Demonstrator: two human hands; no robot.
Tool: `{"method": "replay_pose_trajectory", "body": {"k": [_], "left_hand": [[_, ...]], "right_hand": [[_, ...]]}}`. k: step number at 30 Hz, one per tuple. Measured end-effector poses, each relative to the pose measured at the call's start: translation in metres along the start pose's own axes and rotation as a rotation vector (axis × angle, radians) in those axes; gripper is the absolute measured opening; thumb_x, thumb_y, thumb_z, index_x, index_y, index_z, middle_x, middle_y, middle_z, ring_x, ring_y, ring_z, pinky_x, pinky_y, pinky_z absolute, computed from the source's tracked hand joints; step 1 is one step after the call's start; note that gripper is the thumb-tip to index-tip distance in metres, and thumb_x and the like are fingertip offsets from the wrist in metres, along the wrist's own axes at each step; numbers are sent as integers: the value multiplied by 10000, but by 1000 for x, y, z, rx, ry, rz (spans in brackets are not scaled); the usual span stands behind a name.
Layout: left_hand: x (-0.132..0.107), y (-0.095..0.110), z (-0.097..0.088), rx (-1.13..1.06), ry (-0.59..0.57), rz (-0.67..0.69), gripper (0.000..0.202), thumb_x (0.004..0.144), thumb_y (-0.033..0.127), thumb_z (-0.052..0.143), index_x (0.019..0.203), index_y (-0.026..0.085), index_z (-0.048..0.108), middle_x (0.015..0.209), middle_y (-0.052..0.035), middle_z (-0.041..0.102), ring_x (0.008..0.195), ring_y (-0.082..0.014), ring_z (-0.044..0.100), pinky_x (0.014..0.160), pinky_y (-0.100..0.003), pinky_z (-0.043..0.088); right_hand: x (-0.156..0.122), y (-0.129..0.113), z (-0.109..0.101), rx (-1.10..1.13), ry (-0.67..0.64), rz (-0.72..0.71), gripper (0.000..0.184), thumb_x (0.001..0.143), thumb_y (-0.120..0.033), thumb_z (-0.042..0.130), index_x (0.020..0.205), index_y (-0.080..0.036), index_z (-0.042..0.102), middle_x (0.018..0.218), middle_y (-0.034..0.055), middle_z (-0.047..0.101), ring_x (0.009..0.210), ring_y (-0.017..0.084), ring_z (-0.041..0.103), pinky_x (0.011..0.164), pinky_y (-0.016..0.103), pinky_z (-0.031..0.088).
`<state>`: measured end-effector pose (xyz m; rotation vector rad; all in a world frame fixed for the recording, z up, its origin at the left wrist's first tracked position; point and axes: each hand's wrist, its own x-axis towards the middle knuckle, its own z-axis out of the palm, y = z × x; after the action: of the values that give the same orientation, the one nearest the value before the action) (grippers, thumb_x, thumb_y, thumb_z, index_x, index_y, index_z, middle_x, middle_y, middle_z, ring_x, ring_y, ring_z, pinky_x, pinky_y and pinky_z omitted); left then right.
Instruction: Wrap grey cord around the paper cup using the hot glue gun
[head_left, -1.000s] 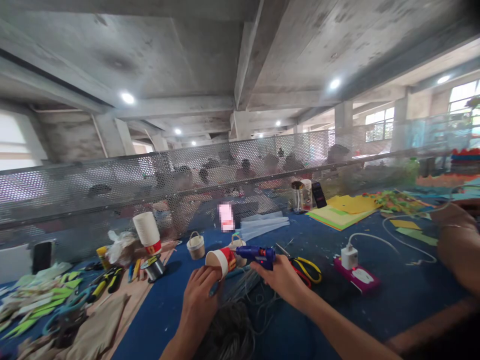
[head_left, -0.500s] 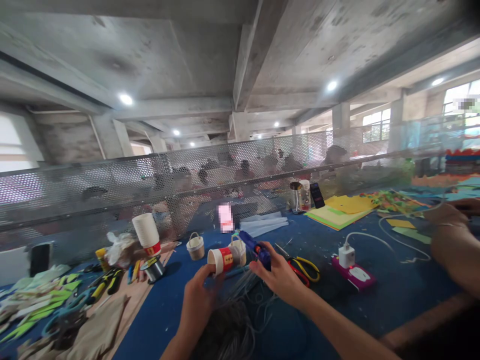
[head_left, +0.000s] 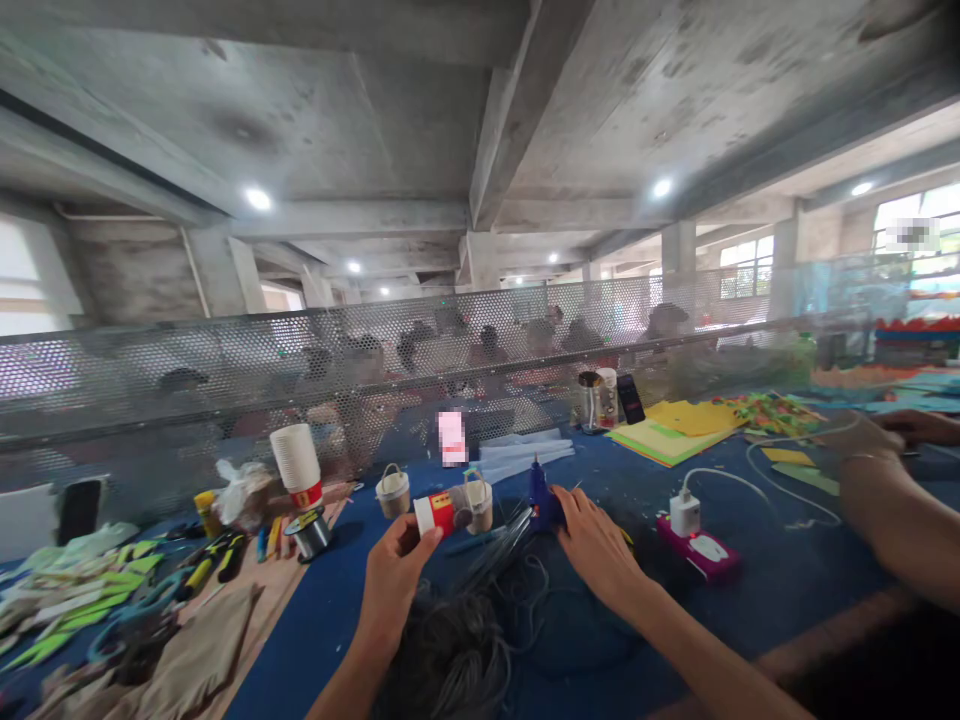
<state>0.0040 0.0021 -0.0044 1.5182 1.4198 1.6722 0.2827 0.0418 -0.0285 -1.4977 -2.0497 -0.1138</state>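
Your left grip (head_left: 393, 575) clasps the cup (head_left: 433, 514) sideways; right of it, gun (head_left: 538, 492) nose-up, right grip (head_left: 596, 545) hold unclear.

A red-and-white paper cup (head_left: 435, 515) lies tilted sideways, left of a blue glue gun (head_left: 538, 492) pointing nozzle upward.

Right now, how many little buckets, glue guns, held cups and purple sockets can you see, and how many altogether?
Buckets: 2
Glue gun, by the right hand: 1
Cup, in the left hand: 1
Purple socket: 1
Total: 5
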Motion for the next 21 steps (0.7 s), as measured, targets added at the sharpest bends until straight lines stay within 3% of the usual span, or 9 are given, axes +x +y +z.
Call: {"method": "replay_pose_trajectory", "body": {"k": [7,21], "left_hand": [[-1,0,3,-153,-14,-44,356,720,434,741,924,145,703,846,-39,757,808,-211,672,765,-284,504],[-4,5,2,-247,-26,-73,311,714,372,767,913,141,703,814,-26,742,773,-183,638,763,-274,472]], "right_hand": [[-12,26,13,-213,-151,140,374,917,-140,449,1278,-140,549,1163,167,611,1070,309,574,903,443,404],[-15,40,15,-241,-146,167,333,851,-278,601,1171,-193,641,1124,143,597,1066,338,555,879,487,406]]}}
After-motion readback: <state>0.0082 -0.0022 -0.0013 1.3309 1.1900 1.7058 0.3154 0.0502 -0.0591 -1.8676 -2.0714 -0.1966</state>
